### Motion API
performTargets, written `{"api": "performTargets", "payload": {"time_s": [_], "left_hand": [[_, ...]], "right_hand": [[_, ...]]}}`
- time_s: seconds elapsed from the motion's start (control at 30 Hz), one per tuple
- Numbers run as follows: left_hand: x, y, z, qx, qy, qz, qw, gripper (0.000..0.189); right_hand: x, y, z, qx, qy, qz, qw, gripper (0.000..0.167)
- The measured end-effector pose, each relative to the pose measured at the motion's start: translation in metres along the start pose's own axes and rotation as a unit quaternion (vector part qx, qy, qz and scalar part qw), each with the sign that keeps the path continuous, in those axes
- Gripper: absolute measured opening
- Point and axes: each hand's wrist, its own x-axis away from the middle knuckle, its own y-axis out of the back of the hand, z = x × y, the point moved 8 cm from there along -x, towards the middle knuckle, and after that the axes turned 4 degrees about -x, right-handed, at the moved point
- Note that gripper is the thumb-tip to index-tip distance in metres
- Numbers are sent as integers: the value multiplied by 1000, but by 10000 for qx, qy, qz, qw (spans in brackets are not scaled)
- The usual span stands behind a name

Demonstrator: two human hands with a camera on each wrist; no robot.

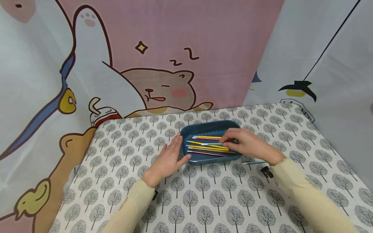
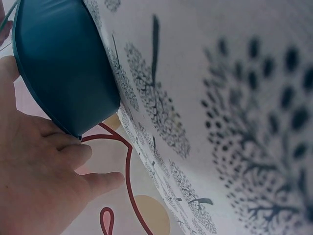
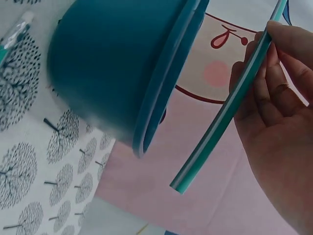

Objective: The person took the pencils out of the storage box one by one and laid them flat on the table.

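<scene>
In the head view my right hand (image 1: pixel 247 144) is over the right end of a dark blue plastic basin (image 1: pixel 214 159). Thumb and fingertips pinch a teal pencil (image 1: pixel 214 144), its pale eraser end pointing left above the basin. The right wrist view shows the flat other end of this pencil (image 3: pixel 215 129) sticking out past the fingers. Several yellow and dark red pencils (image 1: pixel 208 149) lie lengthwise inside the basin. My left hand (image 1: pixel 166 160) touches the basin's left end with extended fingers; in the left wrist view these fingers (image 2: pixel 68 147) lie along the rim.
A second teal pencil (image 1: pixel 254 162) lies on the tree-patterned tablecloth (image 1: pixel 204 210), just right of the basin and partly under my right wrist. Behind the table hangs a cloth (image 1: pixel 221 58) printed with cartoon animals.
</scene>
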Motion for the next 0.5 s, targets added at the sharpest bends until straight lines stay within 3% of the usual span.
{"api": "performTargets", "payload": {"time_s": [0.2, 0.5], "left_hand": [[0, 1, 0, -20, -15, -6, 10000, 92], [0, 1, 0, 4, -8, 21, 10000, 93]], "right_hand": [[13, 7, 0, 203, -45, -94, 9997, 16], [36, 15, 0, 390, 275, -405, 9980, 21]]}}
